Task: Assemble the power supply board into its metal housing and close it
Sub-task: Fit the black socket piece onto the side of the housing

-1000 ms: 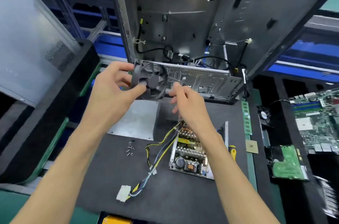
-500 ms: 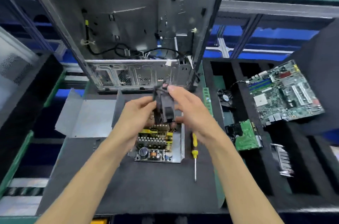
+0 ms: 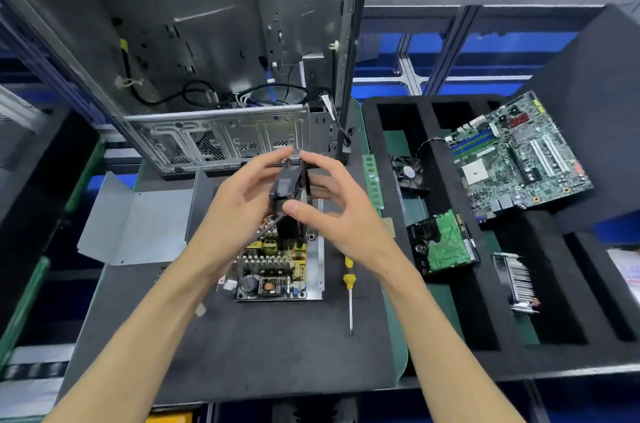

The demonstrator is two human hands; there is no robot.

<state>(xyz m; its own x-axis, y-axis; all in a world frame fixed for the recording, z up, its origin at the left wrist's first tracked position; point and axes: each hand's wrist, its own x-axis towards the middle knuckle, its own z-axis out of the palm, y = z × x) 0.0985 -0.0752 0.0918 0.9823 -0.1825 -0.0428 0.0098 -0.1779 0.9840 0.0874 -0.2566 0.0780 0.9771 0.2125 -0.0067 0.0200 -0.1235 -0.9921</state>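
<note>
The PC case [image 3: 194,51] stands open at the back of the counter [image 3: 242,353], its position in view little changed from half a second ago. Right of it the foam tray [image 3: 512,336] holds a motherboard [image 3: 516,159], a drive [image 3: 446,246], a second fan [image 3: 408,173] and a heatsink [image 3: 516,280]. The lid [image 3: 138,218] lies flat at the left, as before. The power supply board [image 3: 273,266] sits in its metal base on the mat, below the hands, where it was.

Both hands are raised above the board. The left hand [image 3: 235,211] and right hand [image 3: 332,211] hold the fan [image 3: 289,194] edge-on between them, the right thumb pressed on its frame; a second ago only the left held it, face-on, up by the case. A screwdriver [image 3: 349,291] lies just right of the board.
</note>
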